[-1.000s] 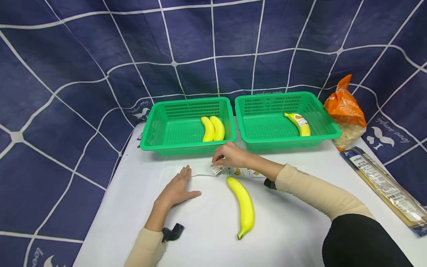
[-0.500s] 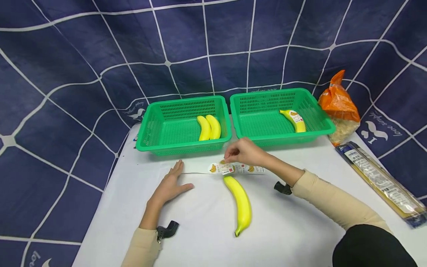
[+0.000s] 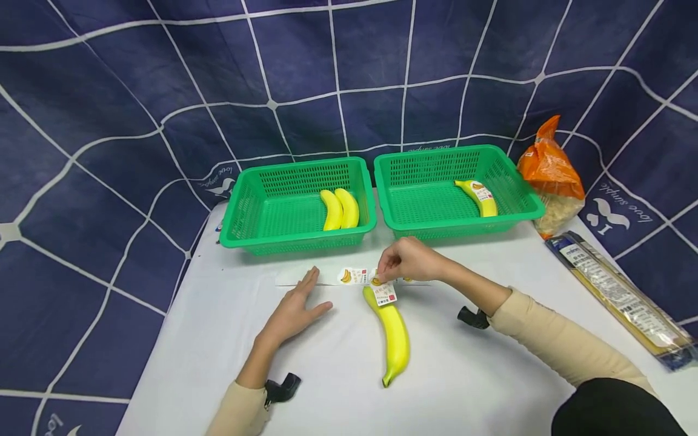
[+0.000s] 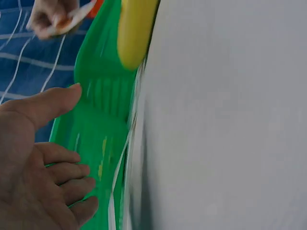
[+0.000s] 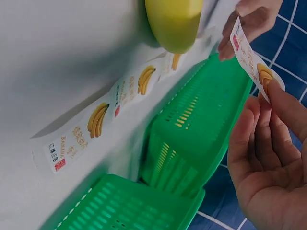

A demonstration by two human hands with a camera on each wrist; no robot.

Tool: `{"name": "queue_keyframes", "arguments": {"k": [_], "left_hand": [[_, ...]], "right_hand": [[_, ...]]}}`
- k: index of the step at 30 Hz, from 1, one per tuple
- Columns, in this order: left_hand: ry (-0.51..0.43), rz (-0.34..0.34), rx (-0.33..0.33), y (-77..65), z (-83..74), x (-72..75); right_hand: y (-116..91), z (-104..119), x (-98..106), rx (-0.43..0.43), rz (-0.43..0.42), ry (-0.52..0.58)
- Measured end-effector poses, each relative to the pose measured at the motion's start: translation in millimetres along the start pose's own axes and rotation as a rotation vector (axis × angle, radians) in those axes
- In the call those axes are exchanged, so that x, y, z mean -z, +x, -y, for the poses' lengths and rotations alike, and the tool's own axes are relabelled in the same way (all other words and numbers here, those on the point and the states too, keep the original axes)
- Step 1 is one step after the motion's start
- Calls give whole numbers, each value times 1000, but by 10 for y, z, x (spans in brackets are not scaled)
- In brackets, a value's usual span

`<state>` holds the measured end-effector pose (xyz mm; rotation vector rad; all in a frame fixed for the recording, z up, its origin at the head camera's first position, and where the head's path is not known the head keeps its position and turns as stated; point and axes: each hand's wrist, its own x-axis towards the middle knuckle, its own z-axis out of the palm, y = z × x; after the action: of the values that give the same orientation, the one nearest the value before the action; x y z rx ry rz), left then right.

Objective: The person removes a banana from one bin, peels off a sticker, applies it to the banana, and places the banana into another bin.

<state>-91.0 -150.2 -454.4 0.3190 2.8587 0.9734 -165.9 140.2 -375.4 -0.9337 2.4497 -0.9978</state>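
Note:
My right hand (image 3: 411,261) pinches a white banana sticker (image 3: 385,295) by one end between thumb and fingers. The right wrist view shows its printed bananas and red square, with the sticker held up off the strip. In the head view it overlaps the top end of a yellow banana (image 3: 397,345) lying lengthwise on the white table. Behind the banana runs a strip of banana stickers (image 3: 353,276), its left part bare backing. My left hand (image 3: 291,312) is near that bare end, thumb spread; the left wrist view shows its fingers loosely bent around nothing.
A green basket (image 3: 300,243) at the back left holds two plain bananas (image 3: 340,210). Beside it, another green basket (image 3: 469,227) holds a banana with a sticker (image 3: 480,197). An orange-topped bag (image 3: 553,175) and a long flat package (image 3: 621,297) are at the right.
My right hand has carried the sticker rightward from the strip, and its lower end now hangs over the banana's tip. My left hand has shifted slightly right, nearer the strip's middle.

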Motion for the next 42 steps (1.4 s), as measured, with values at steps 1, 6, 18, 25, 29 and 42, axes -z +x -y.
{"name": "queue_keyframes", "arguments": {"k": [1,6,18,25,29,42], "left_hand": [[-15,10,2,-14,-65,-40],[-85,121,18,-74,-351,-247],[-234,271,-36,-7,-593,-597],[-238,279,-70,20,-606,-671],[-206,283,-65,27,-632,-686],[-177,308,-42,42,-679,-678]], "right_hand": [[-9,-7,-15,-4,0,4],[-38,-24,-72,-16,2,39],[-17,-93,-187,-53,57,108],[-24,-142,-250,-136,73,173],[-31,-173,-251,-190,85,211],[-41,-244,-266,-260,80,258]]}}
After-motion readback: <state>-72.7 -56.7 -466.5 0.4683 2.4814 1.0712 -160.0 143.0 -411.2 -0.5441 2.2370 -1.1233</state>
